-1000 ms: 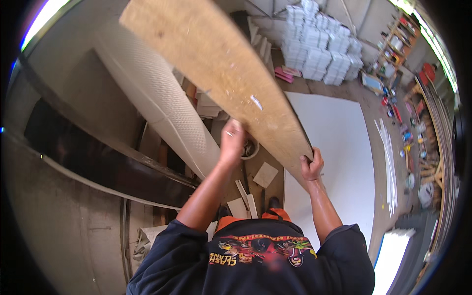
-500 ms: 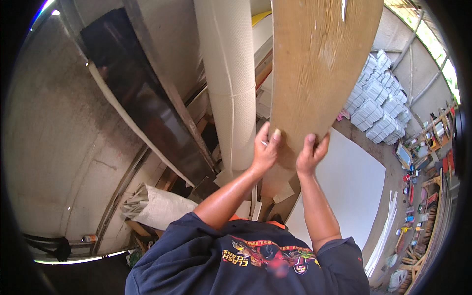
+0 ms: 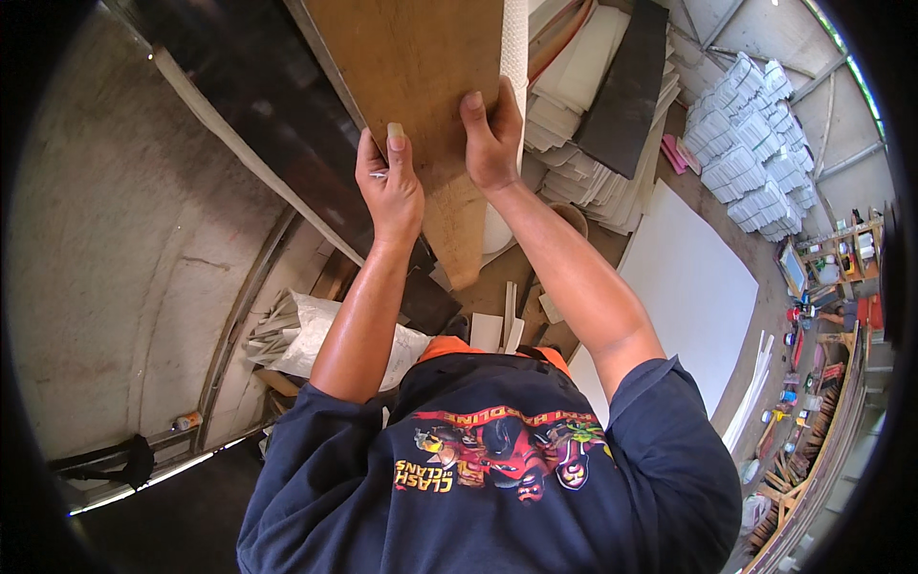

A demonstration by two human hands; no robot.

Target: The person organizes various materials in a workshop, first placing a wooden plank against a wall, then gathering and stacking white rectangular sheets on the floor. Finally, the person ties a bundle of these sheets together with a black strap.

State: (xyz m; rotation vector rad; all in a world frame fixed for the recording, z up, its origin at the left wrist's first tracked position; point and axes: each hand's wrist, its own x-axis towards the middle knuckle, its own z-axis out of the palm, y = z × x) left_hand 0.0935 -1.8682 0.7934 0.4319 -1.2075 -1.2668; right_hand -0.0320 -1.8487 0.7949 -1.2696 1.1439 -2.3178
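Observation:
My left hand (image 3: 390, 187) grips the left edge of a long brown wooden board (image 3: 421, 72), thumb on its near face. A small silvery thing, perhaps a ring, shows at its fingers. On the opposite edge, my right hand (image 3: 493, 143) is closed the same way; the fingers behind the board are mostly hidden. The board stands raised before me, its upper end out of view. Its lower part tapers to a point near the floor. Behind it, a cream textured roll (image 3: 515, 43) is largely covered. Left of the board leans a dark glossy panel (image 3: 273, 115).
Stacked white sheets (image 3: 564, 177) and a dark sheet (image 3: 626, 91) stand ahead right. A large white sheet (image 3: 684, 277) lies at my right. Bundled white pieces (image 3: 755, 158) are piled farther off. A pale sack (image 3: 311, 330) sits at lower left; cluttered wooden shelving (image 3: 813, 459) lines the right.
Both hands have carried the board leftward, from in front of the open right side to over the cream roll and beside the dark panel. The stacked sheets behind have come into view.

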